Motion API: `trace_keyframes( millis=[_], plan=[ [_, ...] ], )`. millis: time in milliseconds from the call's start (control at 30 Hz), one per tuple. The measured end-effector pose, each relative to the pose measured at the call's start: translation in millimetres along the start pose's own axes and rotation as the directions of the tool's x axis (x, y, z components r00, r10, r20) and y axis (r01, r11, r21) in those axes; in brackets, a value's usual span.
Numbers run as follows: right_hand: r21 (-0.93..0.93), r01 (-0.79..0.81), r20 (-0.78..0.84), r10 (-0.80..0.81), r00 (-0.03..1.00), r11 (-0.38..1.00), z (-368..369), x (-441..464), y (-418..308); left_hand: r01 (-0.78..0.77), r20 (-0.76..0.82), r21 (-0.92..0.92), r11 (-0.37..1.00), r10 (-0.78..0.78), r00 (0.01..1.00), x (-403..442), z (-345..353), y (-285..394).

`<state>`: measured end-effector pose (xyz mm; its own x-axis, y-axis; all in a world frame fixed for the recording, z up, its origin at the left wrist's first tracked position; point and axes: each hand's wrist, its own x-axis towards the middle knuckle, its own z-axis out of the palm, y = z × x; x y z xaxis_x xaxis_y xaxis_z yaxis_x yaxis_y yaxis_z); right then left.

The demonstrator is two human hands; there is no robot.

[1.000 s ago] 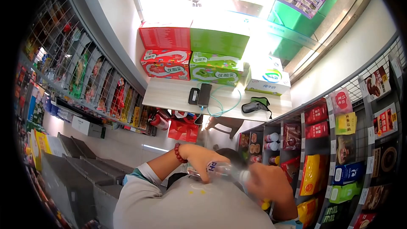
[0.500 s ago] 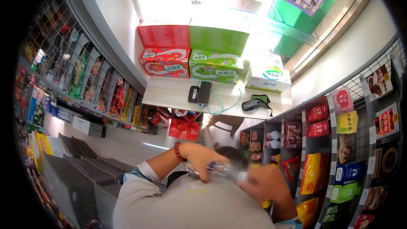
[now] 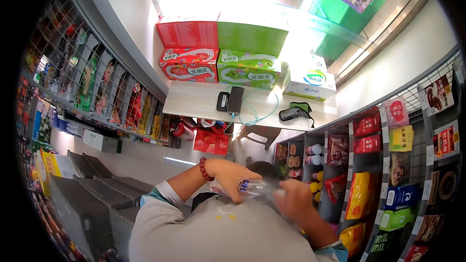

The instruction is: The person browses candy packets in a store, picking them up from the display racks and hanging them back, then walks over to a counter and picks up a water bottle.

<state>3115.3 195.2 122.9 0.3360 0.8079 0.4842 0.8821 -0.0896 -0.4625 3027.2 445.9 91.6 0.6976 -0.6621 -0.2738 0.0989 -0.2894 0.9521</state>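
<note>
My left hand [image 3: 224,176], with a red bead bracelet on the wrist, is wrapped round a transparent plastic bottle [image 3: 254,188] with dark blue lettering. The bottle lies almost level in front of my chest, its neck pointing right. At the neck end, my right hand [image 3: 295,200] is closed with its fingers at the cap, which they mostly hide. Motion blurs those fingers and the bottle's neck.
Ahead is a narrow table [image 3: 194,103] with a black power bank [image 3: 235,100], a cable and a dark pouch [image 3: 295,111]. Red cartons [image 3: 189,64], green cartons [image 3: 249,69] and a white milk carton [image 3: 309,82] stand behind. Shelves of packaged goods [image 3: 361,191] flank me; grey bins [image 3: 82,204] stand left.
My right hand has shifted slightly up and right at the bottle's neck, and the white cap is now less visible. The left hand keeps its grip. The view has tilted slightly.
</note>
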Motion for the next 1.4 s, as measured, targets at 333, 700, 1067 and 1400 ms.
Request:
trace_keyframes(
  millis=[333,700,1067,1400],
  plan=[
    [0.095,-0.145,0.154,0.13,0.979,0.985,24,-5,6,0.106,-0.099,0.095,0.99,-0.097,0.99,-5,-1,-15],
    [0.04,-0.454,0.347,0.414,0.842,0.89,39,20,1,-0.012,0.072,-0.218,0.976,0.028,0.997,-10,-15,-56],
    [-0.024,-0.685,0.473,0.612,0.634,0.729,82,57,29,0.168,-0.183,-0.023,0.985,-0.17,0.968,-25,-47,-78],
    [0.149,-0.221,0.16,0.198,0.967,0.964,131,85,71,0.039,-0.202,-0.1,0.994,-0.059,0.978,-39,-82,-109]
  ],
)
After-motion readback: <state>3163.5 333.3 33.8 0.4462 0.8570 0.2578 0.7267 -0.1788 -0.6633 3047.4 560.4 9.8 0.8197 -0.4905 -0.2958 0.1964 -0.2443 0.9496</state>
